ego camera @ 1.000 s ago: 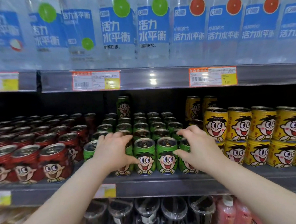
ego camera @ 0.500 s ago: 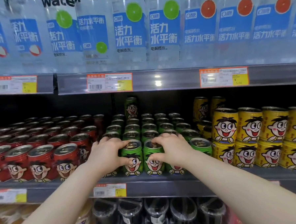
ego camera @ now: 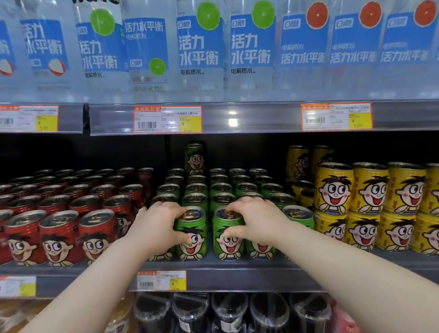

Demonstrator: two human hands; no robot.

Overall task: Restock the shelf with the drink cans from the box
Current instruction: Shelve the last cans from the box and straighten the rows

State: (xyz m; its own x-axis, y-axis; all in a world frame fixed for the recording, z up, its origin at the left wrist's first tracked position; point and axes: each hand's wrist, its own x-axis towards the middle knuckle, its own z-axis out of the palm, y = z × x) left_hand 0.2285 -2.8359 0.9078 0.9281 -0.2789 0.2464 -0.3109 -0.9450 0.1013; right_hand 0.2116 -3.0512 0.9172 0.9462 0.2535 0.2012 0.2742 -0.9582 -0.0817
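Green drink cans with a cartoon face stand in rows on the middle shelf (ego camera: pixel 244 269). My left hand (ego camera: pixel 156 227) grips a front-row green can (ego camera: pixel 193 240), fingers over its top and thumb on its face. My right hand (ego camera: pixel 257 221) grips the neighbouring front green can (ego camera: pixel 228 242) the same way. More green cans (ego camera: pixel 222 189) fill the rows behind, and one green can (ego camera: pixel 195 158) stands stacked higher at the back. The box is not in view.
Red cans (ego camera: pixel 62 238) fill the shelf to the left, yellow cans (ego camera: pixel 373 209) stacked two high to the right. Water bottles (ego camera: pixel 199 45) line the shelf above, with price tags (ego camera: pixel 167 119) on its edge. Dark cups (ego camera: pixel 229 318) sit on the shelf below.
Both hands have moved inward from the outer green cans to the two middle front cans and now hold them. The camera has shifted slightly left and closer.
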